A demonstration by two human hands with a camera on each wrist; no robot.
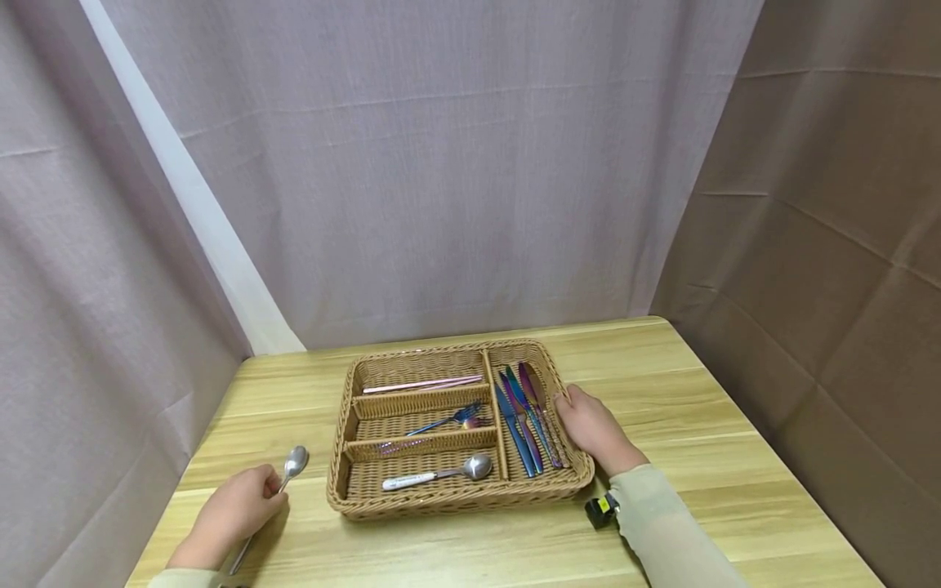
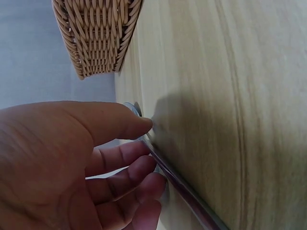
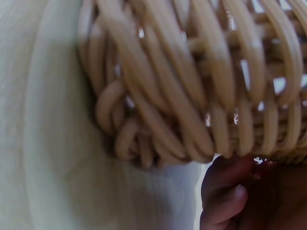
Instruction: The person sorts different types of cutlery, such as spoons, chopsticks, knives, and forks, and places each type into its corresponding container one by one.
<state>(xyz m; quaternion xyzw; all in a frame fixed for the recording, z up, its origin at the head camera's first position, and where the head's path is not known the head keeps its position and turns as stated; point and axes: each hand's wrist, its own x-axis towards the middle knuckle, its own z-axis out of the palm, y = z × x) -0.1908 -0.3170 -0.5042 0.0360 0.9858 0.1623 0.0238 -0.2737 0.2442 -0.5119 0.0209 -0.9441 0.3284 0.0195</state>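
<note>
At the left of the table, my left hand [image 1: 237, 508] pinches the handle of a metal spoon [image 1: 296, 462] between thumb and fingers. The left wrist view shows the spoon's handle [image 2: 187, 191] running past the fingertips, close to the wood. My right hand [image 1: 597, 429] grips the right side of a woven cutlery basket [image 1: 441, 510]; in the right wrist view its curled fingers [image 3: 223, 206] are at the wicker wall. Knives [image 1: 524, 425] lie in the basket's right compartment. A white-handled spoon [image 1: 412, 480] lies in the front left compartment, forks [image 1: 441, 420] in the middle, pink chopsticks [image 1: 422, 384] behind.
The wooden table [image 1: 706, 457] extends around the basket. Grey curtains [image 1: 456, 180] hang behind and at the left, a brown one [image 1: 831, 245] at the right. A small black device [image 1: 603, 510] with a yellow mark sits at the right sleeve.
</note>
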